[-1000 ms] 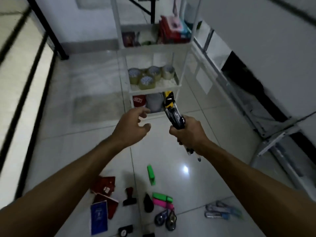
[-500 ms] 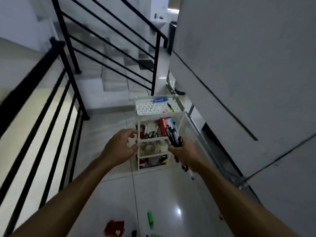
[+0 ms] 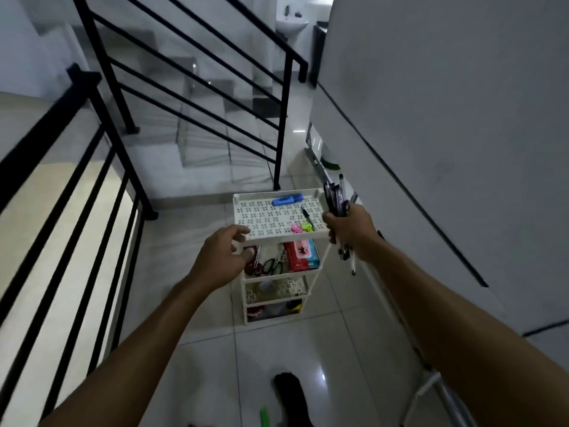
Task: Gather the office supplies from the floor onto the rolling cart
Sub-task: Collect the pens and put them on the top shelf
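Right hand (image 3: pixel 349 231) is clenched around a bundle of pens (image 3: pixel 337 198), fist at mid-length, tips fanning up toward 12 o'clock and a few ends poking out below the fist. Judgement: light, stiff, smooth barrels, so they'll slide against each other; a loose bundle like this wants a firm wrap near the middle, and the low-hanging ones look likeliest to slip out if the fist relaxes. Look: dark, mostly black or translucent barrels, some pale tips at the bottom; too blurred to count. Bundle sits at the 3 o'clock edge of the rolling cart's (image 3: pixel 246 197) top tray, just beside its rim, not yet over it. Left hand (image 3: pixel 220 257) is empty, fingers loosely curled, at the tray's 7 o'clock corner; can't tell if it touches the rim. Tray is white perforated plastic, already holding a blue stapler-like item (image 3: pixel 287 200) at 12 o'clock, a dark pen (image 3: pixel 307 215) and pink/green clips (image 3: pixel 301 227) at 4 o'clock. A green marker (image 3: pixel 264 416) is left on the floor at the bottom of the view.
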